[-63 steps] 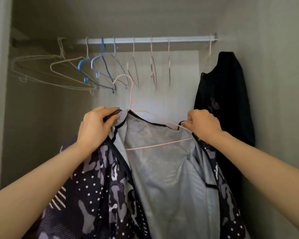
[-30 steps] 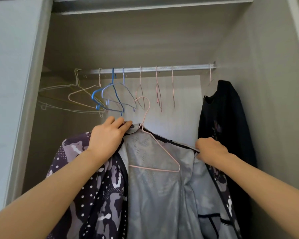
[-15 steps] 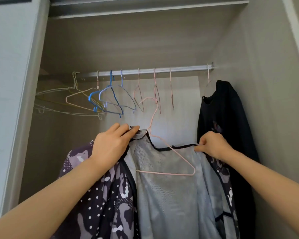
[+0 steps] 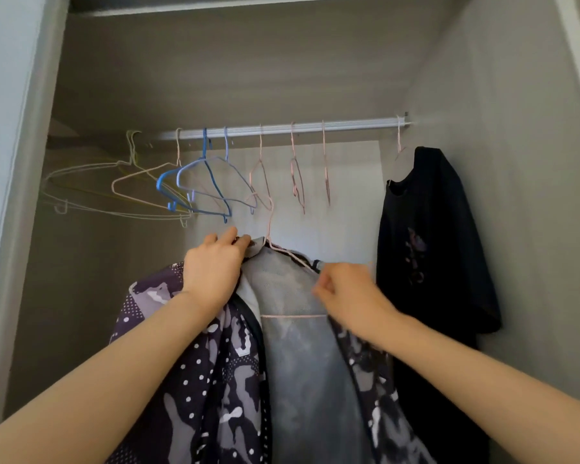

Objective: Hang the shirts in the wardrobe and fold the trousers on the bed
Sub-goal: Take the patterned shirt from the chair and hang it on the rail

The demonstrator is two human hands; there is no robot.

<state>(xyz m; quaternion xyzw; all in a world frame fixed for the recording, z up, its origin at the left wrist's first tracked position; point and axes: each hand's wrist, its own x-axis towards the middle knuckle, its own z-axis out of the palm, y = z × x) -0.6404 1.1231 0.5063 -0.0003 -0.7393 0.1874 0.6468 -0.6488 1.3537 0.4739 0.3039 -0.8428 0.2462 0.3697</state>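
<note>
Both arms reach up and forward into the wardrobe [image 4: 516, 212]. Between the two hands hangs the spotty shirt [image 4: 215, 380], dark with grey patches and white dots. It is open at the front, so its grey inside shows. The shirt sits on a thin pink hanger [image 4: 293, 315].

The left hand [image 4: 211, 272] is up at the left side of the collar, with the back of the hand facing the camera. Its fingers are bent over the top of the cloth and they grip it. The left arm comes up from the bottom left corner.

The right hand [image 4: 349, 296] is a bit lower, at the shirt's right shoulder, by the right end of the hanger. Its fingers are curled in tight on the edge of the shirt. This hand is blurry, so I cannot tell if it holds the wire too.

The hook of the pink hanger points up between the hands. It is below the rail [image 4: 332, 126] and is not on it.

A black shirt [image 4: 432, 246] hangs at the right end of the rail, close to the right wall. Bare pink hangers [image 4: 297, 179] hang near the middle of the rail. Blue hangers [image 4: 208, 182] and white hangers [image 4: 91, 195] hang toward the left end.
</note>
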